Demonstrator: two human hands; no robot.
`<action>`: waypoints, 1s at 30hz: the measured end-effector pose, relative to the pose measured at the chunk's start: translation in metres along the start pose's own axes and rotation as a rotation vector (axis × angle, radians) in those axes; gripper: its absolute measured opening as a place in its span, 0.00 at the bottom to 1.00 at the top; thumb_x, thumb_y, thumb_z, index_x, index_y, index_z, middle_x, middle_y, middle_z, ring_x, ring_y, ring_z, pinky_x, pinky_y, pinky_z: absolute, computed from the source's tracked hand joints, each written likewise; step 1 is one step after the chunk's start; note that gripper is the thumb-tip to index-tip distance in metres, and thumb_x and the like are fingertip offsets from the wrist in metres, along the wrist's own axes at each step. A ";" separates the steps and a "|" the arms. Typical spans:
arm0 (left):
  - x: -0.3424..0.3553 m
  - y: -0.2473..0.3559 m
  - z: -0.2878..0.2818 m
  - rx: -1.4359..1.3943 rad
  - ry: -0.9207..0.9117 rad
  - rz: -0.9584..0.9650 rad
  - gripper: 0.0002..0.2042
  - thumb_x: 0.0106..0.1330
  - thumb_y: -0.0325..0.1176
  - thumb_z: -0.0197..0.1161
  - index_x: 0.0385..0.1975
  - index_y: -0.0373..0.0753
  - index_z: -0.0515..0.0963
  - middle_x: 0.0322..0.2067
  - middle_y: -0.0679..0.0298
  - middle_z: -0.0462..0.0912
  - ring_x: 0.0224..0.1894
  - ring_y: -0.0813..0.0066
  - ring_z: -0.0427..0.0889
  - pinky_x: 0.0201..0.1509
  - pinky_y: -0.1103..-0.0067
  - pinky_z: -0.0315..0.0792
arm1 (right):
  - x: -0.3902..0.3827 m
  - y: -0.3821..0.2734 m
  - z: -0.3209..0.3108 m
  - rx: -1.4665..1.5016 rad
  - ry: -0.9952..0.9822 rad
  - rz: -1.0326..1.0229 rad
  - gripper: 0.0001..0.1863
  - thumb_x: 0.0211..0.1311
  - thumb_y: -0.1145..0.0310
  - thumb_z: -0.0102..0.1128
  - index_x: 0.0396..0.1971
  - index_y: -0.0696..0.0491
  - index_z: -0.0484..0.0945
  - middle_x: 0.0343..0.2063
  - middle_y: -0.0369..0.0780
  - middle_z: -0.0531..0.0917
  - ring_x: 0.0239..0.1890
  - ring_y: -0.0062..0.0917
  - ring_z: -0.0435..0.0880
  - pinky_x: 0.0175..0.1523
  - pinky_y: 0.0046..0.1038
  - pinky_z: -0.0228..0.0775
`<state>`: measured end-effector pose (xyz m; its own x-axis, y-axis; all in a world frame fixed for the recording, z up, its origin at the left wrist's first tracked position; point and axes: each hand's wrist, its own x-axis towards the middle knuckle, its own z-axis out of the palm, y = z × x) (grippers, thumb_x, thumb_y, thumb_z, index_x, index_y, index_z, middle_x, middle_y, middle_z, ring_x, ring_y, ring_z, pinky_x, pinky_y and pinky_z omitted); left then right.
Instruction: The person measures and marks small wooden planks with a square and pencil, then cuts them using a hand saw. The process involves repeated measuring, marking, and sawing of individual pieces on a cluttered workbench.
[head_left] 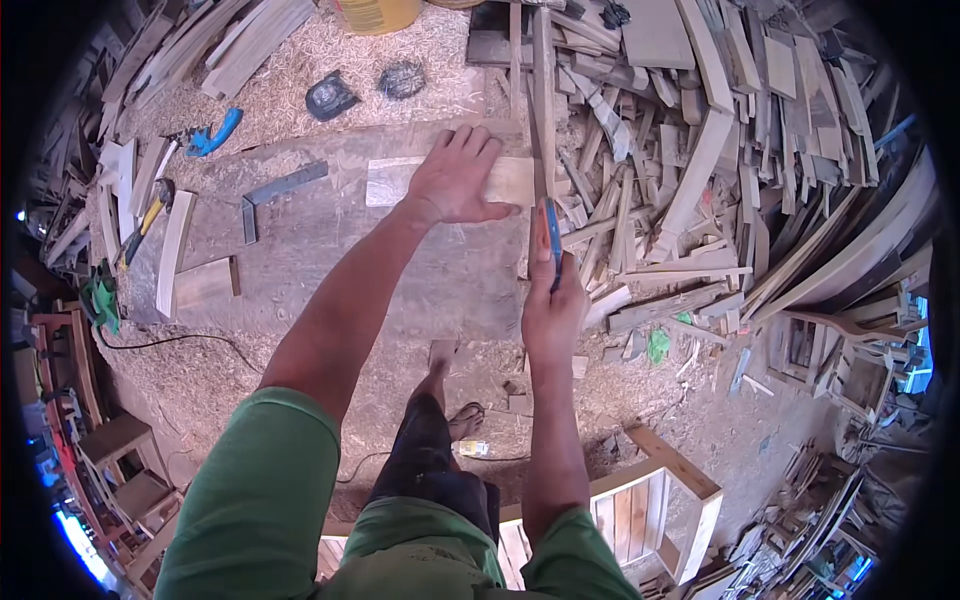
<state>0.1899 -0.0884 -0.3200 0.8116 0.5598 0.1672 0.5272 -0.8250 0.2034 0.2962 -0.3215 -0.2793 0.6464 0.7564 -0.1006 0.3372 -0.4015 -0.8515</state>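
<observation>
My left hand (462, 180) presses down on a short pale wooden board (390, 182), palm down, with the thumb spread to the right. The board lies crosswise on a worn wooden worktop (400, 285). My right hand (555, 315) is closed round the blue and orange handle of a handsaw (549, 235). Its narrow blade points away from me, along the board's right end. Whether the teeth are in the wood, I cannot tell. A metal try square (285, 185) rests on the worktop, left of my left hand.
Wood offcuts (690, 150) pile up along the right. At the left are a hammer (148, 220), a blue-handled tool (215, 133) and wood pieces (205, 283). Two dark lumps (331, 96) lie in shavings beyond the worktop. A wooden frame (690, 490) stands near me, lower right.
</observation>
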 end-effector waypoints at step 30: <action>0.005 0.005 0.004 0.001 0.023 0.016 0.47 0.56 0.68 0.78 0.62 0.32 0.77 0.60 0.50 0.76 0.65 0.48 0.73 0.74 0.56 0.66 | -0.004 -0.003 -0.003 0.001 0.010 0.028 0.19 0.88 0.58 0.56 0.58 0.61 0.81 0.28 0.54 0.84 0.29 0.51 0.87 0.35 0.46 0.75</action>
<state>0.1977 -0.0900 -0.3217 0.8139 0.5481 0.1930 0.5142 -0.8340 0.2000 0.2947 -0.3250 -0.2745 0.6627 0.7394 -0.1190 0.3182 -0.4219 -0.8490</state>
